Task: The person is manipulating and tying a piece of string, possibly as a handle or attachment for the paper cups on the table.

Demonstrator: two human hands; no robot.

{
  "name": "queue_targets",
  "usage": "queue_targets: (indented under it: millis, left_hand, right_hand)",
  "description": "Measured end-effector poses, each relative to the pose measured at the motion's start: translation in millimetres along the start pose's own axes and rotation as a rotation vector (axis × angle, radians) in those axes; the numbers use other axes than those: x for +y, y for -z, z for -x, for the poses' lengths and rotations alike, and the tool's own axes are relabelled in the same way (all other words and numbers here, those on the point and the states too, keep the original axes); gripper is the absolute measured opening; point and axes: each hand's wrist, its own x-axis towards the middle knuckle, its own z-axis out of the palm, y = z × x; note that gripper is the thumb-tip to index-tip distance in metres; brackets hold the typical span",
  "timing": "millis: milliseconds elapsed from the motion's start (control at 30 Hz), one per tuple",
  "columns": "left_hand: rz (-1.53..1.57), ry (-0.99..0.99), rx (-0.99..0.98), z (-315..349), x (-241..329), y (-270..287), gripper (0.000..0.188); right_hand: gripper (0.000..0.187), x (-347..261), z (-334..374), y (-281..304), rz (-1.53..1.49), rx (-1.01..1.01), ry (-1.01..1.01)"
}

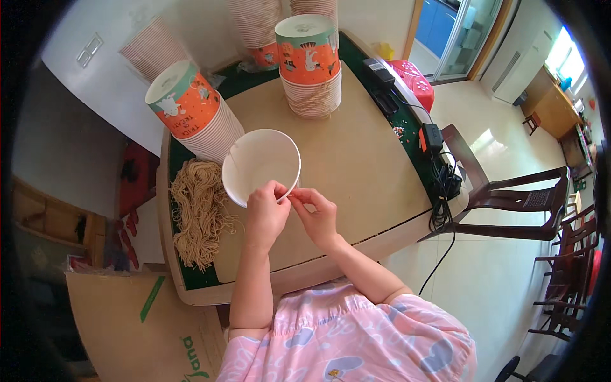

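Note:
A white paper bucket (261,159) is tilted over the table's near half, its mouth turned up toward me. My left hand (267,213) pinches the bucket's near rim. Close beside it, my right hand (316,215) has thumb and forefinger pressed together at the same edge; whatever lies between them is too small to make out. Left of my left hand lies a loose bundle of beige cord (200,210). Behind it leans a stack of orange and green printed paper buckets (194,108), nested upside down. A second such stack (310,63) stands farther back, with cords hanging down its side.
More nested buckets (254,22) rise at the back by the wall. Black power adapters and cables (433,140) run along the table's right edge. A dark wooden chair (522,200) stands to the right, a pink stool (414,83) behind. A cardboard box (127,318) is at lower left.

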Motion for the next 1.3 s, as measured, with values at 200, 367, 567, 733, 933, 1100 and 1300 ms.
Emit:
queue_targets:
  millis: [200, 367, 567, 733, 933, 1100, 1300]
  left_hand:
    - [0.000, -0.011, 0.006, 0, 1, -1, 0.011]
    - [0.099, -0.136, 0.155, 8, 7, -5, 0.013]
    - [0.165, -0.317, 0.305, 37, 10, 4, 0.009]
    - [0.368, -0.130, 0.115, 55, 9, -7, 0.012]
    - [0.595, -0.024, -0.052, 60, -14, -31, 0.025]
    - [0.459, -0.048, -0.207, 60, -5, -26, 0.031]
    - [0.399, -0.005, -0.298, 67, -23, -38, 0.020]
  right_hand:
    - [0.011, 4, -4, 0, 0.068, -0.008, 0.130]
    - [0.008, -5, -4, 10, -0.174, -0.032, -0.256]
    - [0.019, 5, 2, 46, -0.409, 0.045, -0.383]
    - [0.020, -10, 15, 49, -0.576, -0.035, -0.415]
    - [0.020, -18, 25, 54, -0.761, -0.145, -0.496]
    - [0.023, -17, 29, 60, -0.810, -0.163, -0.502]
    - [0.028, -12, 15, 71, -0.550, 0.005, -0.478]
